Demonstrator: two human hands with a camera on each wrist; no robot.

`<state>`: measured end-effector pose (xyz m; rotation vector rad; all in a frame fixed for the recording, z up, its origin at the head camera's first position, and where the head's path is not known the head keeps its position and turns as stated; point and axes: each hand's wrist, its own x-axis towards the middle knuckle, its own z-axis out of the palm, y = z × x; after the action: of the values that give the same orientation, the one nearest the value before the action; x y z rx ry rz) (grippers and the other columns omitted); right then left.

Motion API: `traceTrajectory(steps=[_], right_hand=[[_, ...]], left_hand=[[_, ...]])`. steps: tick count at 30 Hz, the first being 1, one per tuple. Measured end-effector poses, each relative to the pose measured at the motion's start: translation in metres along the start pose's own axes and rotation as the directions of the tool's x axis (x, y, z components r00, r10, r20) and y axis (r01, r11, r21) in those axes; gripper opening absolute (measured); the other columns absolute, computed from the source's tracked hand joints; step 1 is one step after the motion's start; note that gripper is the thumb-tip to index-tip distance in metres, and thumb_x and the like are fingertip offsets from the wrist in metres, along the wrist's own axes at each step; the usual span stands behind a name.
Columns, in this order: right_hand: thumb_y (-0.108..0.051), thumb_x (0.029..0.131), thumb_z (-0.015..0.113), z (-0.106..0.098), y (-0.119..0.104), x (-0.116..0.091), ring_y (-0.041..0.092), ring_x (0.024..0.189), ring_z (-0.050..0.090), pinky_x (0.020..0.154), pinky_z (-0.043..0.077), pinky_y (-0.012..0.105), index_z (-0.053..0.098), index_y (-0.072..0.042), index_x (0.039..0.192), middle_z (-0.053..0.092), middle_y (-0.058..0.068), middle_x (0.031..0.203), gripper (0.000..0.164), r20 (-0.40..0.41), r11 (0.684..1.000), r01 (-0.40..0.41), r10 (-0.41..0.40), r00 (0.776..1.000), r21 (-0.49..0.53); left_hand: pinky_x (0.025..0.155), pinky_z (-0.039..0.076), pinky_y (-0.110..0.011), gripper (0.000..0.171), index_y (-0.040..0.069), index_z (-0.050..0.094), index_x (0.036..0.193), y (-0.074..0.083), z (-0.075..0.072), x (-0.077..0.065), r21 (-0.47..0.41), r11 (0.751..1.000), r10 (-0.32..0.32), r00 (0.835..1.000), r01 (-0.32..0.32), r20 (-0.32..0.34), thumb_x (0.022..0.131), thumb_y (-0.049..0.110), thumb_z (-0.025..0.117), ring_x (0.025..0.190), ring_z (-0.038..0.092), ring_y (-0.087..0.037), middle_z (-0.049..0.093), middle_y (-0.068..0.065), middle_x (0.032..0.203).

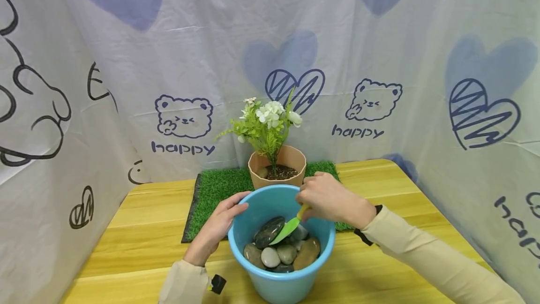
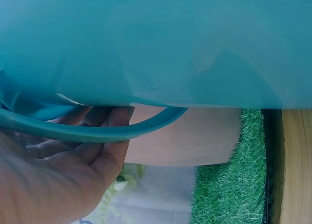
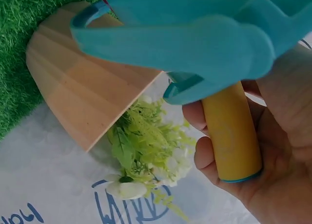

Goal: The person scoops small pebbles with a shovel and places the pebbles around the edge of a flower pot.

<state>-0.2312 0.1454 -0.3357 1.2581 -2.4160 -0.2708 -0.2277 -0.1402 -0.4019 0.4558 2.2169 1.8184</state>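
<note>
A light-blue bucket [image 1: 282, 287] stands on the table, with several smooth stones [image 1: 270, 257] inside, grey, brown and black. My left hand [image 1: 219, 222] grips its left rim. In the left wrist view, the fingers pass behind the bucket's curved handle [image 2: 97, 132]. Over the far right rim, my right hand [image 1: 326, 198] holds a small trowel [image 1: 286, 230] with a green blade. The blade points down into the bucket and lies by the dark stone; whether it touches is unclear. In the right wrist view, fingers wrap the trowel's yellow handle [image 3: 231, 136].
Behind the bucket, a peach-coloured flowerpot [image 1: 257, 175] holds soil and a white-flowered plant [image 1: 270, 128]. Pot and bucket overlap in view with a green turf mat [image 1: 221, 186]. The wooden table [image 1: 143, 229] meets a printed cloth backdrop [image 1: 190, 50] behind and at the sides.
</note>
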Motion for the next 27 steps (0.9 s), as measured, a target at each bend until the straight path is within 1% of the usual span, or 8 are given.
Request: traceTrajectory(steps=[3, 8, 10, 13, 16, 19, 23, 27], right_hand=[[-0.053, 0.066, 0.082, 0.001, 0.002, -0.001, 0.009, 0.064, 0.051, 0.057, 0.031, 0.023, 0.064, -0.028, 0.067, 0.060, -0.014, 0.066, 0.031, -0.020, 1.000, 0.007, -0.006, 1.000, 0.025], [-0.052, 0.068, 0.081, 0.003, 0.005, -0.005, 0.009, 0.068, 0.051, 0.060, 0.034, 0.023, 0.066, -0.028, 0.069, 0.061, -0.014, 0.069, 0.028, -0.054, 0.997, 0.008, -0.004, 0.999, 0.082], [-0.052, 0.067, 0.081, 0.003, 0.005, -0.004, 0.009, 0.070, 0.052, 0.061, 0.034, 0.024, 0.068, -0.028, 0.071, 0.062, -0.013, 0.071, 0.028, -0.048, 0.996, -0.002, 0.006, 0.999, 0.091], [-0.051, 0.067, 0.082, 0.002, 0.002, -0.001, 0.009, 0.072, 0.052, 0.062, 0.032, 0.024, 0.069, -0.027, 0.073, 0.063, -0.013, 0.072, 0.027, -0.019, 0.995, -0.017, 0.019, 1.000, 0.100], [-0.049, 0.067, 0.083, 0.001, -0.001, 0.002, 0.010, 0.071, 0.051, 0.061, 0.029, 0.024, 0.070, -0.026, 0.073, 0.065, -0.013, 0.072, 0.026, 0.002, 0.995, -0.025, 0.025, 1.000, 0.096], [-0.049, 0.068, 0.083, 0.002, -0.004, 0.004, 0.010, 0.070, 0.050, 0.060, 0.028, 0.023, 0.070, -0.026, 0.072, 0.064, -0.012, 0.070, 0.026, 0.005, 0.996, -0.034, 0.033, 0.999, 0.084], [-0.051, 0.068, 0.082, 0.007, -0.006, 0.004, 0.010, 0.069, 0.048, 0.059, 0.027, 0.024, 0.070, -0.026, 0.071, 0.063, -0.013, 0.068, 0.028, -0.027, 0.998, -0.034, 0.035, 0.999, 0.056], [-0.053, 0.069, 0.080, 0.014, -0.007, 0.003, 0.010, 0.068, 0.048, 0.059, 0.027, 0.024, 0.070, -0.027, 0.072, 0.062, -0.013, 0.067, 0.028, -0.090, 0.999, -0.027, 0.029, 0.996, 0.032]], left_hand=[[0.093, 0.055, -0.043, 0.049, 0.007, 0.043, 0.147, 0.001, 0.000, 0.000, 0.000, 1.000, -0.003, 1.000, 0.003, -0.002, 0.104, 0.030, 0.047, 0.122, 0.058, -0.036, 0.052, -0.021, 0.141], [0.092, 0.055, -0.043, 0.050, 0.008, 0.042, 0.147, 0.001, 0.000, -0.001, -0.004, 1.000, -0.013, 1.000, 0.013, 0.003, 0.103, 0.031, 0.047, 0.123, 0.058, -0.035, 0.052, -0.021, 0.141], [0.092, 0.055, -0.043, 0.050, 0.008, 0.042, 0.147, 0.001, 0.000, -0.001, -0.005, 1.000, -0.015, 1.000, 0.015, 0.004, 0.103, 0.031, 0.047, 0.123, 0.058, -0.034, 0.052, -0.021, 0.141], [0.092, 0.055, -0.043, 0.050, 0.008, 0.042, 0.147, 0.001, 0.000, -0.001, -0.006, 1.000, -0.017, 1.000, 0.017, 0.001, 0.104, 0.031, 0.047, 0.123, 0.057, -0.034, 0.052, -0.021, 0.141], [0.092, 0.055, -0.044, 0.049, 0.008, 0.042, 0.147, 0.001, 0.000, -0.001, -0.007, 1.000, -0.018, 1.000, 0.018, -0.003, 0.104, 0.030, 0.046, 0.124, 0.057, -0.035, 0.052, -0.021, 0.141], [0.092, 0.055, -0.044, 0.049, 0.008, 0.042, 0.147, 0.000, 0.000, -0.001, -0.004, 1.000, -0.018, 1.000, 0.018, -0.006, 0.104, 0.030, 0.046, 0.124, 0.056, -0.036, 0.051, -0.021, 0.142], [0.092, 0.055, -0.044, 0.049, 0.007, 0.042, 0.148, 0.000, 0.001, -0.001, -0.006, 1.000, -0.017, 1.000, 0.017, -0.005, 0.104, 0.030, 0.046, 0.124, 0.057, -0.035, 0.051, -0.021, 0.142], [0.091, 0.056, -0.043, 0.050, 0.007, 0.042, 0.147, 0.000, 0.001, -0.001, -0.013, 1.000, -0.011, 1.000, 0.011, 0.001, 0.104, 0.030, 0.046, 0.122, 0.058, -0.035, 0.052, -0.022, 0.140]])
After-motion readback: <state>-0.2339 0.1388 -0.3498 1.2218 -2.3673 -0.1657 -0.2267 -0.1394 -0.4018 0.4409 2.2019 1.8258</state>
